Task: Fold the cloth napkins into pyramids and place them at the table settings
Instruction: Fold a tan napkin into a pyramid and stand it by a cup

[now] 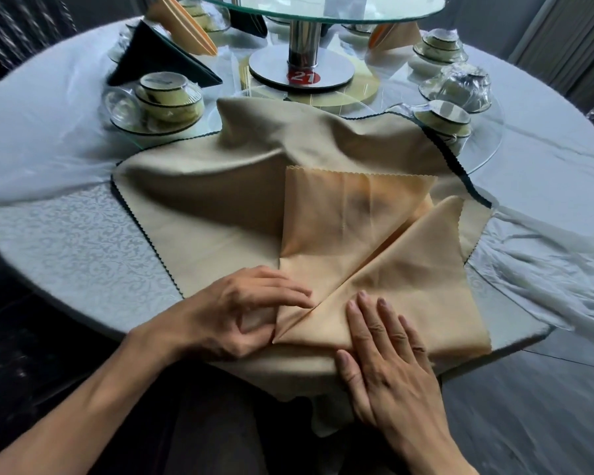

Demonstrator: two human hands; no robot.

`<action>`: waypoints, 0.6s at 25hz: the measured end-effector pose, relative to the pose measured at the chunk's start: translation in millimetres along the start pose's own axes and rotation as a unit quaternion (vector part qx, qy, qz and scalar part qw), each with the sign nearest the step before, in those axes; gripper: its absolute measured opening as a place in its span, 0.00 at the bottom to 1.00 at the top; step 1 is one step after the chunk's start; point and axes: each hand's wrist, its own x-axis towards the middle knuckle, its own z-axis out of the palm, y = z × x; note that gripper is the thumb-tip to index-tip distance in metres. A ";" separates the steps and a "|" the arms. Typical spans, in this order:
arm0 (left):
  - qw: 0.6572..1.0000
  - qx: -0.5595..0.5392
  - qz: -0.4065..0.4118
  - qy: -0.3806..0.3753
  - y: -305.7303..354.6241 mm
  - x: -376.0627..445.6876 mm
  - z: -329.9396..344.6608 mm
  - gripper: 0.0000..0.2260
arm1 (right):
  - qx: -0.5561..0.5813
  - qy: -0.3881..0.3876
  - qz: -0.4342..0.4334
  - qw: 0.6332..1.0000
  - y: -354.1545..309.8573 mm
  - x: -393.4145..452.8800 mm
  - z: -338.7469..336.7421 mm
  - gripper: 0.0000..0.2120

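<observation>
An orange-tan cloth napkin [364,241] lies partly folded at the near edge of the round table, its two flaps meeting along a diagonal crease. It rests on a larger beige cloth [199,200] with a dark scalloped hem. My left hand [240,313] pinches the napkin's near left corner with thumb and curled fingers. My right hand [388,354] lies flat on the right flap, fingers straight, pressing it down. Folded pyramid napkins stand at the far settings: a dark green one [155,60] and an orange one [182,25].
A glass turntable [323,8] on a metal post [302,39] stands at the table's centre. Wrapped stacks of bowls and cups sit at the left [158,101] and the right [456,87]. A white tablecloth [546,159] covers the table.
</observation>
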 end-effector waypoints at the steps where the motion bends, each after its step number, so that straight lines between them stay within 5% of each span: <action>1: 1.000 0.001 0.004 -0.002 -3.9 3.6 2.4 0.24 | 0.003 0.007 -0.001 1.000 0.5 -0.3 0.8 0.30; 5: 0.994 0.088 0.045 0.047 -11.3 17.2 11.7 0.26 | 0.029 0.033 -0.005 0.999 0.6 0.7 1.7 0.30; 8: 0.990 0.112 0.050 0.071 -1.5 26.1 17.0 0.15 | 0.061 0.064 -0.006 0.996 5.0 2.8 -2.9 0.23; 13: 0.995 -0.077 0.006 0.068 33.2 31.9 -5.7 0.15 | 0.137 -0.011 -0.005 0.991 28.5 18.5 -45.1 0.26; 15: 0.986 -0.143 -0.033 0.078 59.8 32.4 -30.5 0.09 | 0.209 -0.088 -0.009 0.974 35.2 35.2 -80.2 0.20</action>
